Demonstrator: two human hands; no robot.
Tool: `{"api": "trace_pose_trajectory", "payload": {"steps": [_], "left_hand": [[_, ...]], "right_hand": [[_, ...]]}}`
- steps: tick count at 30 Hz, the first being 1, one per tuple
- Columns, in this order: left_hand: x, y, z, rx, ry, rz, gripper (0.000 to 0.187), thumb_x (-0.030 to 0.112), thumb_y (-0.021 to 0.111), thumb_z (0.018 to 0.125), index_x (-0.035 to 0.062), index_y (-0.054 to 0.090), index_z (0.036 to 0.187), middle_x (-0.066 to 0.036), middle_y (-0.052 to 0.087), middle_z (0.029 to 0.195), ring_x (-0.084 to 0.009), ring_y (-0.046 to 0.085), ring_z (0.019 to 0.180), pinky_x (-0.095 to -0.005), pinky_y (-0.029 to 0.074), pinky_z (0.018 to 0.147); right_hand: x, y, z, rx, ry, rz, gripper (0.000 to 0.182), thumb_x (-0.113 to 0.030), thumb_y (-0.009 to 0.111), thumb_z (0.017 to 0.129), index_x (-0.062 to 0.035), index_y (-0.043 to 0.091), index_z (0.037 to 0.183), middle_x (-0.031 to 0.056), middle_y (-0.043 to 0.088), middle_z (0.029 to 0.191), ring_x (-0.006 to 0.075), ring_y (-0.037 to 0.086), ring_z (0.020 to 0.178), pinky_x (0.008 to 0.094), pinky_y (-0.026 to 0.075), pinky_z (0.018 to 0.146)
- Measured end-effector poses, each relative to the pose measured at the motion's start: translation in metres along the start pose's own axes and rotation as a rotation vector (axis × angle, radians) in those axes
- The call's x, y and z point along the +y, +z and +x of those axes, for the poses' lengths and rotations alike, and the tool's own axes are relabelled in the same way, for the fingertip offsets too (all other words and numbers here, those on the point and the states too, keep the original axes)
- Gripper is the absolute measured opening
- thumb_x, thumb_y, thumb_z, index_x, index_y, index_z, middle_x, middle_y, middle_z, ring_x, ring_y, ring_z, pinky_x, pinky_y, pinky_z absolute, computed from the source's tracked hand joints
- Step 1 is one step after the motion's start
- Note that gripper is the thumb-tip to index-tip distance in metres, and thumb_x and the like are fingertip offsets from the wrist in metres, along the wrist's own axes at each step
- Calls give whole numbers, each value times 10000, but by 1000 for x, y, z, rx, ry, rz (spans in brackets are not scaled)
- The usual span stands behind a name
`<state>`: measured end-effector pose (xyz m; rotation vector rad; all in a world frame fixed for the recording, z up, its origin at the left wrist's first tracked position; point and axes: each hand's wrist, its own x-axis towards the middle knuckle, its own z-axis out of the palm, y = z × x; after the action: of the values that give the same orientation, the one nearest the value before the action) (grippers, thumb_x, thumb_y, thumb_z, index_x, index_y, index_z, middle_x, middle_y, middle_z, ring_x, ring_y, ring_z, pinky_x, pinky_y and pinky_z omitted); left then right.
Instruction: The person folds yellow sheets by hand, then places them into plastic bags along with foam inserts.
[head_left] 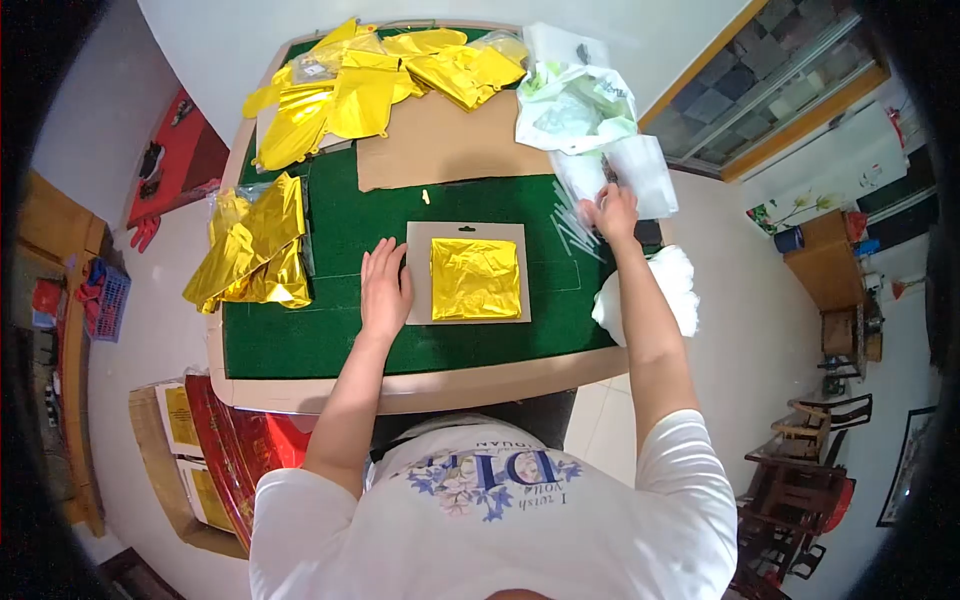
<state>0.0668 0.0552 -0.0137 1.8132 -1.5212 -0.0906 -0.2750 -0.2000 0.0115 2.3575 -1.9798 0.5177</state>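
Observation:
A square of folded gold foil (475,279) lies on a grey-brown backing card (418,300) with a hanging slot at its top. My left hand (384,285) rests flat at the card's left edge, fingers stretched out and holding nothing. To the upper right, my right hand (610,214) has its fingers bent together over a white plastic sheet (642,178), beside several thin white strips (578,232). Whatever those fingers grip, if anything, is hidden. A small pale yellow piece (425,197) sits above the card.
Gold foil pieces (360,100) are heaped at the table's far left, with another gold foil bundle (255,245) nearer. A cardboard sheet (450,140) and a plastic bag (575,105) lie at the back. A white bundle (675,285) sits at the green table's (300,345) right edge.

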Motion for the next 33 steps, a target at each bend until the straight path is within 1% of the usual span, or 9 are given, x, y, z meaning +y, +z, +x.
{"api": "trace_pose_trajectory", "payload": {"steps": [2, 8, 13, 18, 22, 27, 30, 32, 33], "left_hand": [[1, -1, 0, -7, 3, 8, 334, 52, 550, 861, 19, 578, 1192, -197, 532, 1301, -344, 442, 1282, -485, 273, 1113], [-1, -1, 1, -4, 9, 12, 326, 52, 553, 855, 20, 584, 1178, -199, 531, 1301, -348, 442, 1280, -483, 272, 1114], [1, -2, 1, -3, 2, 1, 322, 44, 569, 847, 20, 589, 1167, -191, 537, 1298, -353, 446, 1275, -484, 281, 1110], [-3, -5, 8, 113, -83, -168, 288, 41, 629, 832, 39, 621, 1120, -170, 584, 1228, -333, 515, 1195, -422, 413, 1012], [22, -26, 36, 256, 111, -188, 233, 11, 623, 837, 38, 636, 1068, -147, 606, 1191, -327, 549, 1143, -395, 447, 965], [63, -47, 90, 315, 332, -116, 260, 13, 590, 850, 49, 628, 1104, -142, 592, 1218, -325, 529, 1174, -401, 421, 995], [42, -14, 104, 67, 459, 82, 288, 113, 577, 872, 107, 631, 1155, -118, 557, 1279, -298, 476, 1241, -476, 370, 1029], [7, 16, 103, -276, 358, 354, 328, 166, 559, 870, 139, 622, 1191, -102, 526, 1321, -295, 419, 1292, -490, 360, 1028], [0, 21, 101, -263, 358, 358, 328, 166, 559, 870, 139, 622, 1191, -102, 526, 1321, -295, 419, 1292, -490, 360, 1028]], "right_hand": [[0, 4, 1, 57, -41, 37, 273, -305, 724, 772, -80, 592, 853, 137, 581, 908, 371, 540, 961, 461, 440, 841], [10, 11, 7, 70, -100, 146, 172, -197, 685, 793, -52, 597, 822, 133, 609, 849, 338, 561, 878, 429, 452, 773], [-4, -54, -5, 70, -127, 136, 130, -178, 664, 810, -63, 611, 837, 113, 621, 883, 336, 558, 914, 460, 430, 783], [-34, -122, -45, 176, -310, 247, 140, -107, 685, 797, -25, 571, 806, 112, 565, 777, 300, 535, 786, 406, 427, 727], [-78, -148, -61, 231, -483, 217, 140, -114, 704, 781, -45, 587, 817, 91, 561, 800, 283, 537, 818, 388, 412, 753], [-129, -106, -32, 281, -826, 284, 113, -145, 695, 782, -89, 620, 846, 73, 557, 844, 285, 530, 859, 394, 392, 773], [-149, -65, -17, 201, -833, 326, 131, -175, 686, 787, -82, 626, 857, 81, 563, 857, 295, 532, 900, 399, 396, 792], [-152, -44, -26, 239, -784, 362, 128, -145, 676, 789, -57, 621, 864, 103, 584, 842, 312, 555, 870, 410, 422, 766], [-149, -31, -30, 199, -647, 415, 131, -129, 672, 786, -47, 620, 873, 115, 592, 824, 319, 567, 830, 412, 438, 733]]}}
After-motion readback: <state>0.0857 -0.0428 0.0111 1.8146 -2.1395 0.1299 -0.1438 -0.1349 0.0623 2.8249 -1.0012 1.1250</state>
